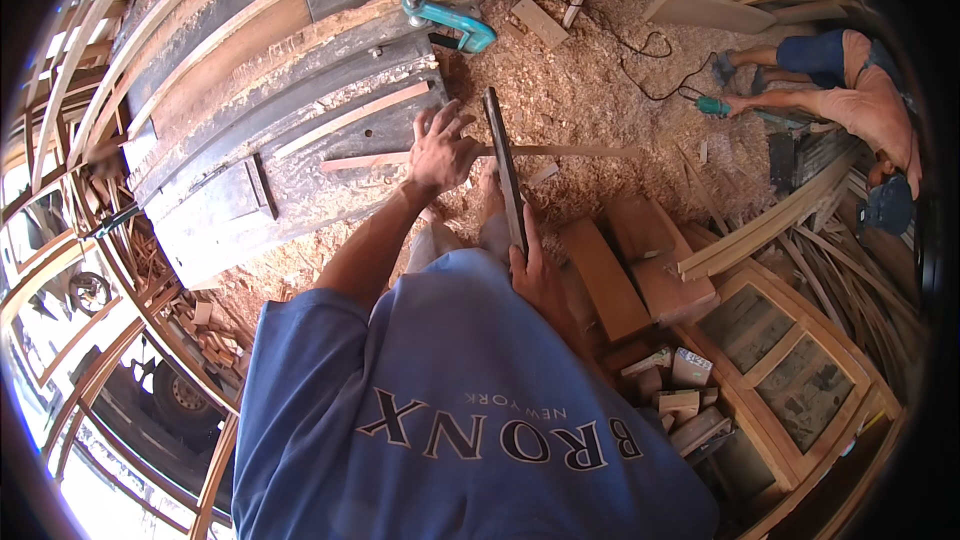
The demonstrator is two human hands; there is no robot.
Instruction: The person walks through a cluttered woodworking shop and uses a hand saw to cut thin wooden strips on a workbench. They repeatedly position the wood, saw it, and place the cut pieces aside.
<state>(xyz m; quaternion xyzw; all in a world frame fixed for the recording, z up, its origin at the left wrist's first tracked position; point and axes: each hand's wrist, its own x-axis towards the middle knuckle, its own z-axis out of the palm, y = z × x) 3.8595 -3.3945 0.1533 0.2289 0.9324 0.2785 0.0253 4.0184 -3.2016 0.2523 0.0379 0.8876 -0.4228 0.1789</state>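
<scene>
My left hand (443,148) lies across a thin reddish wooden strip (370,161) at the end of the dark workbench. Its fingers are spread and curved, and the palm hides part of the strip. Beyond the hand, the strip sticks out over the shavings. My right hand (534,265) is closed round the near end of a long, narrow dark bar (503,165). The bar points away from me and crosses above the strip. Its exact kind does not show from this angle. A second pale strip (352,120) lies on the bench beside my left hand.
A teal clamp (450,20) sits at the bench's far end. Shavings cover the floor (600,90). Brown wooden blocks (605,280) and a framed wooden panel (790,370) are at right. Further off, another person (865,105) bends over a green corded tool (712,106).
</scene>
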